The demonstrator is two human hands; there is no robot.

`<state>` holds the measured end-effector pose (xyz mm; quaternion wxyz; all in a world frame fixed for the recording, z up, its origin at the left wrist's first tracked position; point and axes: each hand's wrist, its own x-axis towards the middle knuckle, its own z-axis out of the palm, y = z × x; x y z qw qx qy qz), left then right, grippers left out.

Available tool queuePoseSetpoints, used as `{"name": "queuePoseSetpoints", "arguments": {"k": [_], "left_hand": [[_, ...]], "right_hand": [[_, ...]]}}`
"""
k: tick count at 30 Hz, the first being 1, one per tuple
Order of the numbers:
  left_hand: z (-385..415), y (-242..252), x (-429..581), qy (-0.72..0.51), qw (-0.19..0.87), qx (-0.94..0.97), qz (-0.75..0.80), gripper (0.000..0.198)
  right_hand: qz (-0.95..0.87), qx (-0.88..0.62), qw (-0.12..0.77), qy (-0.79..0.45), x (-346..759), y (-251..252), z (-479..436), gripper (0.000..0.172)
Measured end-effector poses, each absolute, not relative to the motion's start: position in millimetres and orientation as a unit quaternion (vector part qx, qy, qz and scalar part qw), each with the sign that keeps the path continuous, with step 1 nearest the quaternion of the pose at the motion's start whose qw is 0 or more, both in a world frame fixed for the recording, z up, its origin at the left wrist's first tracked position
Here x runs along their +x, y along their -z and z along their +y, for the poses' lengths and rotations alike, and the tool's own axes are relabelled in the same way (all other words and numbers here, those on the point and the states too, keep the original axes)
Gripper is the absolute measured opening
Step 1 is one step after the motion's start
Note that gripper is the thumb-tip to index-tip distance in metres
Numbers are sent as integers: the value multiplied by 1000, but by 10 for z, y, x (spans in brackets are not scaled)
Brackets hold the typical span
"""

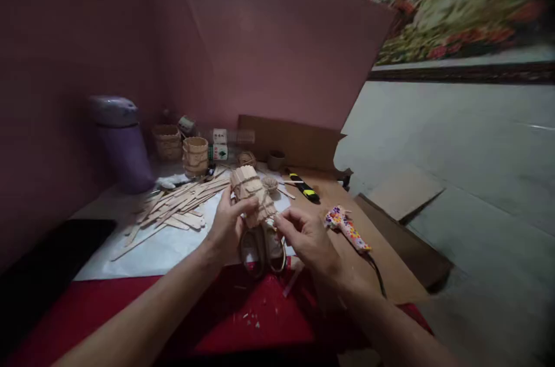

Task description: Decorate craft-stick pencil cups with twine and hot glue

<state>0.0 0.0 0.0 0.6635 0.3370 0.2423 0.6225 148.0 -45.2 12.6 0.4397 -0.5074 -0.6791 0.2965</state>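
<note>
My left hand (229, 219) is closed around a small cup made of pale wooden sticks (249, 185), tilted, with a cord band around it. At its lower right edge, the thumb and fingers of my right hand (303, 234) are pinched together; what is between them is too small to make out. Directly below the cup lies a pair of scissors (260, 251), handles toward me. Loose wooden craft sticks (182, 205) are piled on white paper to the left. Right of my right hand rests a flower-patterned glue gun (347, 228) with a dark cord.
Behind stand two finished-looking wooden cups (196, 157), a purple bottle (124, 147), a ball of twine (247, 159) and a dark small pot (276, 160). A black-and-yellow utility knife (306, 188) lies on cardboard. Small scraps dot the red cloth (208, 321) in front.
</note>
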Motion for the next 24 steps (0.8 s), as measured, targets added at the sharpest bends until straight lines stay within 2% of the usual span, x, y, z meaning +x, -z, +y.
{"name": "queuePoseSetpoints", "arguments": {"k": [16, 21, 24], "left_hand": [[-25, -9, -28, -621, 672, 319, 248, 58], [-23, -4, -25, -618, 675, 323, 243, 57], [-13, 11, -20, -623, 673, 317, 241, 57]], "right_hand": [[-642, -470, 425, -432, 1444, -88, -529, 39], [-693, -477, 415, -346, 1442, -139, -583, 43], [-717, -459, 398, -342, 1449, -158, -635, 40]]}}
